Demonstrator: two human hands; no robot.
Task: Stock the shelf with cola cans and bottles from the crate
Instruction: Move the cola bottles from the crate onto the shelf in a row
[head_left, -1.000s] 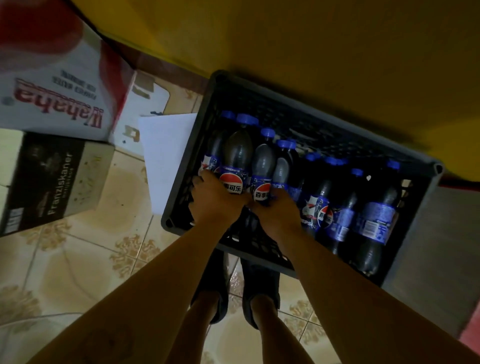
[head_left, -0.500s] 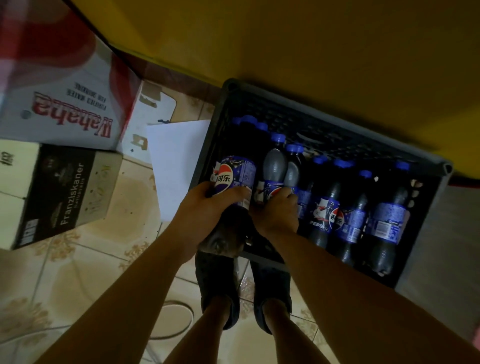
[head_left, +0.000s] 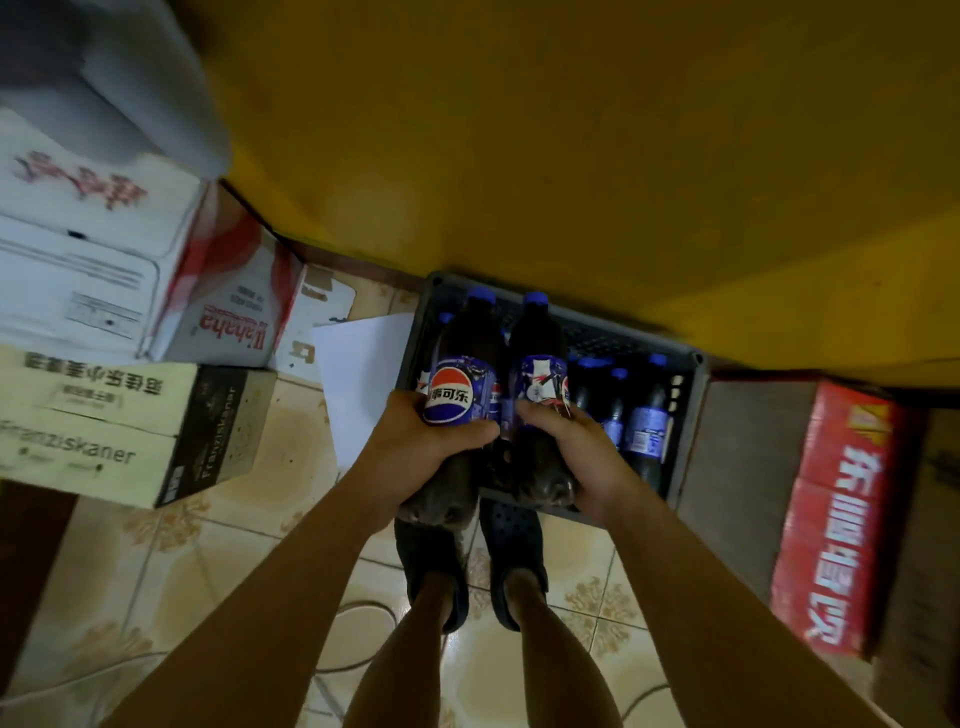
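Two cola bottles sit at frame centre, blue caps toward the top. The left bottle (head_left: 453, 384) is gripped by the left hand (head_left: 415, 449), fingers curled round it; the right bottle (head_left: 537, 376) likewise by the right hand (head_left: 579, 452). Both hang over the near rim of one dark crate (head_left: 693, 415), which holds at least three more bottles (head_left: 644, 431) on its right side. A white carton (head_left: 234, 312) stands at left and a red carton (head_left: 831, 519) at right. Open tiled floor (head_left: 234, 545) lies at lower left.

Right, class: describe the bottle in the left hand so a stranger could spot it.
Find the dark crate by the yellow wall. Two blue-capped cola bottles are held over its near edge. The bottle in the left hand shows a full round red, white and blue logo; the other bottle, in the right hand, shows only part.
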